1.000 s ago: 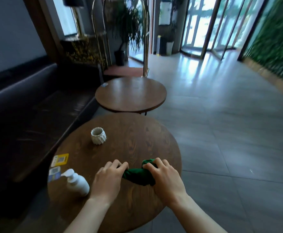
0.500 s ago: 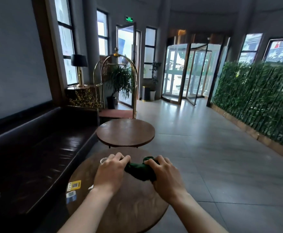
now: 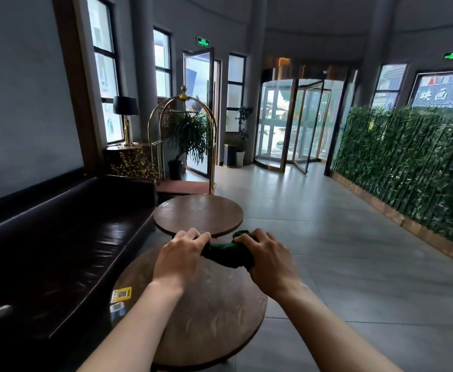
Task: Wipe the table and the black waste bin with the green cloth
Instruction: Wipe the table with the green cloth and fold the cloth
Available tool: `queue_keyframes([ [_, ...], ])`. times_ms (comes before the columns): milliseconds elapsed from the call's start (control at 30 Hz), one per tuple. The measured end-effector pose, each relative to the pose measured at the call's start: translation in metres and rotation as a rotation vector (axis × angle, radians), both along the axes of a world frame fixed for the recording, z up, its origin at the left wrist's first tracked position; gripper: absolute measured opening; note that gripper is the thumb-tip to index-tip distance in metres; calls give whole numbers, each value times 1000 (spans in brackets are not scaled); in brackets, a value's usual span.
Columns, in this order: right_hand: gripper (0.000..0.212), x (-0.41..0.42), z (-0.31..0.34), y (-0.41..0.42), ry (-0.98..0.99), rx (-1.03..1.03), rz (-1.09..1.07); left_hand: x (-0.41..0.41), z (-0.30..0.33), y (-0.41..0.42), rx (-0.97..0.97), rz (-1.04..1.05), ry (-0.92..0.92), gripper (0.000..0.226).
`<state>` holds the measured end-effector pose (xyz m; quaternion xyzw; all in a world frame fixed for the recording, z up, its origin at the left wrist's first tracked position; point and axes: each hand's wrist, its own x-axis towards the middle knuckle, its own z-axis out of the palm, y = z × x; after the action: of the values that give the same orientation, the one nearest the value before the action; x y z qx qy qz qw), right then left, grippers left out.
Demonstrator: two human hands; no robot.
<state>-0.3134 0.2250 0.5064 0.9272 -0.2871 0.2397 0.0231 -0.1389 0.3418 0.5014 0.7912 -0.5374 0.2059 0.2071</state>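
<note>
Light: dim indoors, daylight from the revolving door [image 3: 292, 122] and windows [image 3: 104, 73] at the back.
Glare: pale sheen on the floor [image 3: 327, 224]; highlights on the dark sofa [image 3: 67, 237].
Distortion: wide-angle bending of walls and columns at the edges.
Blur: slight softness overall, more at the lower left.

Head view, hotel lobby. Both hands hold a bunched green cloth [image 3: 228, 254] above a round wooden table [image 3: 209, 318]: the left hand [image 3: 178, 260] grips one end, the right hand [image 3: 269, 260] the other, fingers curled. A yellow card [image 3: 121, 294] lies at the table's left edge. Beyond stand a second round table [image 3: 198, 214], a brass luggage cart [image 3: 183, 140] and a revolving door [image 3: 292, 124]. A dark leather bench [image 3: 59, 237] runs along the left; an artificial bamboo screen [image 3: 408, 167] lines the right.
</note>
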Motion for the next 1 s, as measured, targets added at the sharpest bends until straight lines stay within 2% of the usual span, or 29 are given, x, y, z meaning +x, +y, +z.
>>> queue_keyframes([
  [233, 53, -26, 5, -12, -31, -8, 4, -27, 12, -10, -1, -11, -21, 35],
  [500, 54, -53, -14, -30, -37, -2, 15, -54, -2, -22, 24, -3, -10, 37],
  [767, 53, -65, -83, -32, 18, 83, 17, -66, -66, -23, 128, -10, 34, 34],
  [1000, 57, -71, -172, -26, 116, 205, 6, -73, -154, -18, 257, -2, 108, 37],
])
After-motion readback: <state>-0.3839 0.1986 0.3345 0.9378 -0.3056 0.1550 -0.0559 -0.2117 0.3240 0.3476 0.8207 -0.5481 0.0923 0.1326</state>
